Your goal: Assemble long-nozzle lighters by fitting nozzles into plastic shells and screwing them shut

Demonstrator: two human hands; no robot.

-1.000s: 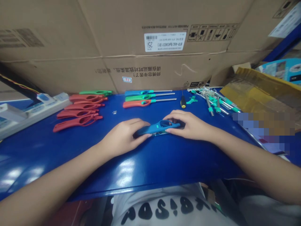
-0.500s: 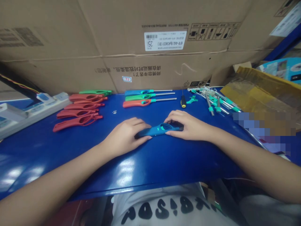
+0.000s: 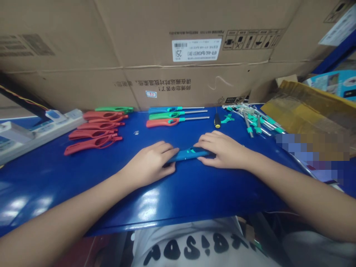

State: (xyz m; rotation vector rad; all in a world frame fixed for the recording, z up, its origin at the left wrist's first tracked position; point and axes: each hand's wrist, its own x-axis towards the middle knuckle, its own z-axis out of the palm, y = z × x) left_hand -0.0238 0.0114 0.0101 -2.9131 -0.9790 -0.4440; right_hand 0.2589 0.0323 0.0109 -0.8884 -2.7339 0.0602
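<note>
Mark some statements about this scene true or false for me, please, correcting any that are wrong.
1. The left hand and the right hand both hold the blue handle. True.
2. The screwdriver is in the right hand. False: it lies on the table.
3. The green lighter lies between the blue lighter and the orange lighter. True.
4. The red handles lie on the person's right. False: they lie to the left, near the power strip.

Left hand (image 3: 154, 162): one. Right hand (image 3: 222, 150): one. Blue handle (image 3: 189, 154): one. Red handles (image 3: 86, 126): at least five. Long lighters (image 3: 158, 116): three, one each blue, green, red. Screwdriver (image 3: 217, 121): one. Power strip (image 3: 51, 129): one. Metal tubes (image 3: 247, 123): several, overlapping, exact count unclear.
</note>
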